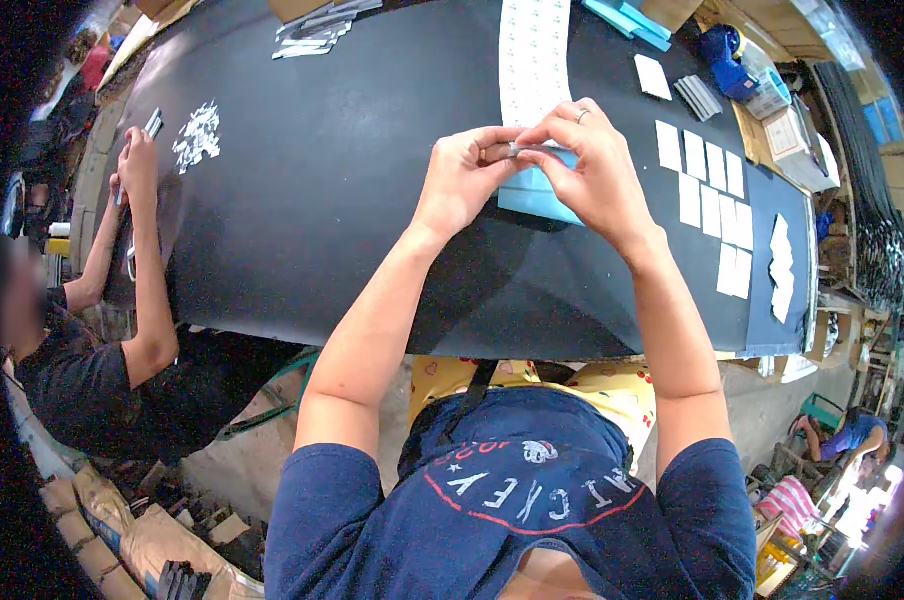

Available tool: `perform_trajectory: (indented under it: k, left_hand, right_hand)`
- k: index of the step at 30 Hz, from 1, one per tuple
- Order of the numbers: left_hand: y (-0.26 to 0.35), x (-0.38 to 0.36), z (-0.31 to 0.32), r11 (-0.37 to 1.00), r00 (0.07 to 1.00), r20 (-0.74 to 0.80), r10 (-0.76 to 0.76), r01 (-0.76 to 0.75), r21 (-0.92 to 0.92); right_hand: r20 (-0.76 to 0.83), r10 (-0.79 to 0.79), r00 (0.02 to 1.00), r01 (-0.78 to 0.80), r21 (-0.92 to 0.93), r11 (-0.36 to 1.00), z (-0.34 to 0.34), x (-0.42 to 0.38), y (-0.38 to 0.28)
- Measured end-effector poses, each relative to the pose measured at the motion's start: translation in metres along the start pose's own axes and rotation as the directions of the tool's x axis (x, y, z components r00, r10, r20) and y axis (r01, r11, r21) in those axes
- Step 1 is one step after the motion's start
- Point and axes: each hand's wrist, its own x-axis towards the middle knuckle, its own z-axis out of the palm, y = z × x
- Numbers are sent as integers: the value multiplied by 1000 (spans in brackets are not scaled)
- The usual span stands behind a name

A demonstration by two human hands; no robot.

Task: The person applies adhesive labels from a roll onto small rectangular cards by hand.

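Both my hands meet over the black table, their fingertips pinched together. My left hand point(467, 175) and my right hand point(592, 170) hold a small greyish piece point(515, 150) between them; its exact shape is too small to tell. A ring shows on a finger of my right hand. Under and beyond my hands lies a long white printed sheet point(534, 60). A light blue sheet point(537, 198) lies just below my fingers, partly hidden by them.
White cards point(690, 200) lie in rows at the right, with a card pile point(781, 265) beyond. Grey strips point(697, 98) and blue pieces point(632, 22) lie farther back. At the left, a co-worker's hands point(137, 165) hold grey strips beside a heap of small pieces point(198, 137).
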Motion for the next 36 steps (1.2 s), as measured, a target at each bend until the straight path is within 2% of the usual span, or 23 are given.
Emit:
perform_trajectory:
  k: [4,8,10,12,15,20,23,25,27,28,30,32,33,34,36]
  left_hand:
    - [3,0,0,997,1000,-3,-12,12,75]
    - [4,0,0,999,999,-14,-31,31,16]
    - [4,0,-1,999,999,-16,-37,38,8]
    - [4,-1,-2,989,998,61,-14,23,-149]
    - [8,-1,-3,974,990,143,14,19,-227]
    - [11,-2,-10,964,980,196,-22,73,-256]
    - [10,-1,-12,956,978,206,-14,74,-284]
    - [10,0,-14,951,978,208,-7,71,-302]
    - [12,0,-18,956,978,189,-92,140,-258]
    - [14,-1,-19,975,981,177,-83,116,-188]
    - [18,-2,-21,987,981,184,-67,92,-128]
    - [27,-5,-20,987,977,197,-77,102,-121]
    - [24,-5,-21,982,978,201,-54,88,-166]
    - [20,-3,-25,976,981,192,-31,72,-208]
    - [8,1,-41,968,987,132,-91,118,-221]
  right_hand:
    - [-64,-63,996,62,-10,998,3,-4,2]
    - [-87,-137,987,129,-90,987,5,-5,4]
    - [-81,-229,970,211,-185,960,6,-5,7]
    - [-93,-248,964,227,-194,954,5,-5,7]
    - [-108,-275,955,249,-213,945,2,-6,6]
    - [-124,-331,935,296,-239,925,3,-13,9]
    - [-126,-444,887,392,-302,869,5,-27,11]
    - [-130,-456,880,403,-304,863,3,-36,6]
    - [-140,-461,876,410,-286,866,-5,-44,3]
    - [-139,-447,884,389,-312,867,-16,-45,2]
    - [-27,-263,964,253,-191,948,-55,-50,-3]
    - [123,-63,990,62,9,998,-100,-57,19]
    - [285,107,952,-127,52,991,-128,-63,33]
    - [440,248,863,-313,80,947,-156,-71,49]
    - [608,439,662,-560,12,829,-199,-90,78]
